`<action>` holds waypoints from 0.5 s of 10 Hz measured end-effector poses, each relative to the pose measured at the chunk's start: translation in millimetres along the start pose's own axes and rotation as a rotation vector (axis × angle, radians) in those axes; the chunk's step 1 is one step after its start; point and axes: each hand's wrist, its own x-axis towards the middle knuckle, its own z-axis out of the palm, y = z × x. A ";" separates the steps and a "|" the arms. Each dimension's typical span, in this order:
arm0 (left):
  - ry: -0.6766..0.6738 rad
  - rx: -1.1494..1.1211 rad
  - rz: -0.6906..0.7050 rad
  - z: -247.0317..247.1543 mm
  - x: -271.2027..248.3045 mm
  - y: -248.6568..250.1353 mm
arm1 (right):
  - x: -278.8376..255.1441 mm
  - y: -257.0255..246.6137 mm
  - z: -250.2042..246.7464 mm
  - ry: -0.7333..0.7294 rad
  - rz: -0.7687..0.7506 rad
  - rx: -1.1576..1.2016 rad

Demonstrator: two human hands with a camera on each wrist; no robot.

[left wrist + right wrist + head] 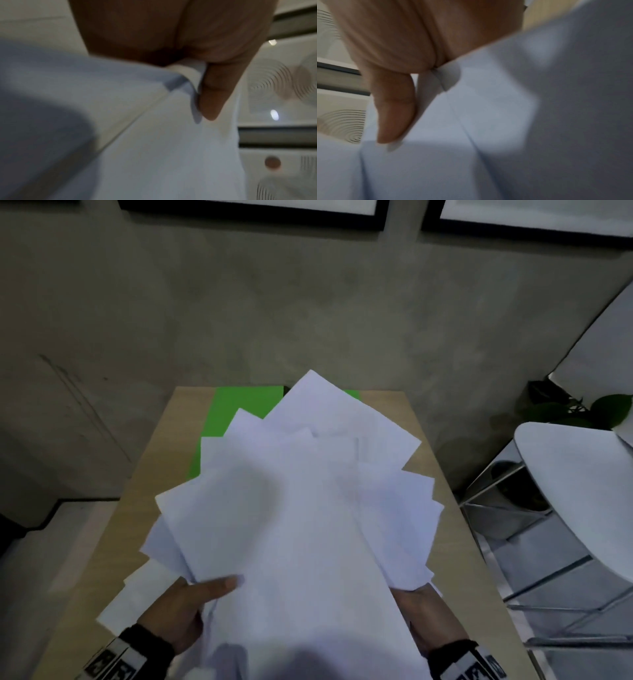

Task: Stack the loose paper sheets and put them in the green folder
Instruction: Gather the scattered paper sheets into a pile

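The person holds a fanned, uneven bunch of white paper sheets above the wooden surface. The left hand grips the bunch's near left edge, thumb pressed on top; the right hand grips its near right edge, thumb likewise on the sheets in the wrist view. The green folder lies on the far part of the surface, partly hidden by the sheets. A white chair stands to the right.
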 end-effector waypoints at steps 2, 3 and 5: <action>-0.211 -0.267 -0.045 -20.2 14.3 -6.6 | 7.7 19.3 1.3 0.037 -0.193 -0.152; 0.056 -0.089 -0.089 -12.4 23.0 -11.2 | 17.0 19.7 -1.8 0.092 -0.217 -0.173; 0.197 -0.066 -0.004 -4.6 18.6 -11.4 | 18.2 -11.8 -3.3 0.216 -0.310 0.004</action>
